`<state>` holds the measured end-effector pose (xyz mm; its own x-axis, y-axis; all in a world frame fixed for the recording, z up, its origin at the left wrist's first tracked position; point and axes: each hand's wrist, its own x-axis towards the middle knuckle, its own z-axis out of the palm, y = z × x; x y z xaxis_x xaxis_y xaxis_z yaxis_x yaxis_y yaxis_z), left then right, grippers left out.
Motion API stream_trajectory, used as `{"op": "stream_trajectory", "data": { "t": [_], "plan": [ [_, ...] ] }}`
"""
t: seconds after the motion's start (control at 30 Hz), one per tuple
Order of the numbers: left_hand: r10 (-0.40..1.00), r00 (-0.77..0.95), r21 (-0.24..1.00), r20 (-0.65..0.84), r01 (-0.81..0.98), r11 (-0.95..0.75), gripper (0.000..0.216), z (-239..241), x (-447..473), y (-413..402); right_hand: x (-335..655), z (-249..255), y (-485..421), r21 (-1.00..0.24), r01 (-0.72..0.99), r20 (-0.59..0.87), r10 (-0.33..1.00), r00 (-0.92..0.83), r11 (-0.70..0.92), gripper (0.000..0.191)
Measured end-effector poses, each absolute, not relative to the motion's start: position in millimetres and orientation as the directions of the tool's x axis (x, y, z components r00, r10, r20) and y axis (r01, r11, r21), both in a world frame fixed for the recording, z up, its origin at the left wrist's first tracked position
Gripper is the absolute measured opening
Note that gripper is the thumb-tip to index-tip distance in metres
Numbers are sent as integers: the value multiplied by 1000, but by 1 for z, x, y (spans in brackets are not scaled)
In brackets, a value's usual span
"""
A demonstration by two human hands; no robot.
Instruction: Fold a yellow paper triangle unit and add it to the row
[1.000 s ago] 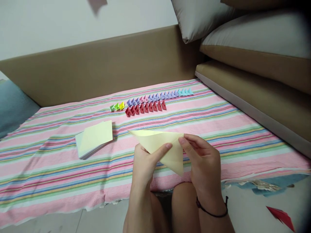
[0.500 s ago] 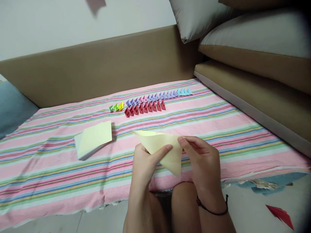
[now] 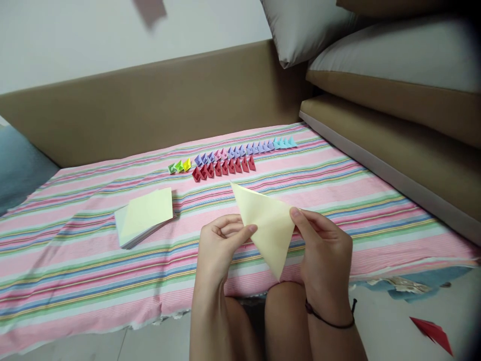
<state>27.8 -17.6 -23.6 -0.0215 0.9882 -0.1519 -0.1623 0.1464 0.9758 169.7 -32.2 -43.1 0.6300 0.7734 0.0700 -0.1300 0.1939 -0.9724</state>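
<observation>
While right fingers pinch it, the paper has turned.

Soft, dullish indoor light. Faint shadow right of paper stack, streaky shading on striped cloth at left. Top-right corner black, right edge blurry; red origami pieces slightly soft.

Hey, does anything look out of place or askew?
A red folded paper lies on the floor at lower right, apart from the folded pieces lined up on the striped cloth. The paper stack is also askew, its yellow top turned against the sheets beneath.
</observation>
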Motion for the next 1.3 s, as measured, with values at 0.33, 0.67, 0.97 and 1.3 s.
{"op": "stream_trajectory", "data": {
  "t": [0.33,0.67,0.97,1.3],
  "plan": [
    [979,-114,981,-167,-119,154,26,-22,26,-17,168,-44,-31,-971,-104,95,746,659,216,17],
    [989,-68,963,-131,-245,111,33,-24,28,-16,169,-44,-31,-965,-144,93,802,590,217,15],
    [978,-166,957,-126,-282,76,27,-24,27,-16,169,-47,-28,-957,-166,107,822,559,237,14],
    [986,-158,942,-62,-336,5,25,-29,24,-14,176,-49,-27,-964,-146,114,838,534,224,14]
  ]
}}
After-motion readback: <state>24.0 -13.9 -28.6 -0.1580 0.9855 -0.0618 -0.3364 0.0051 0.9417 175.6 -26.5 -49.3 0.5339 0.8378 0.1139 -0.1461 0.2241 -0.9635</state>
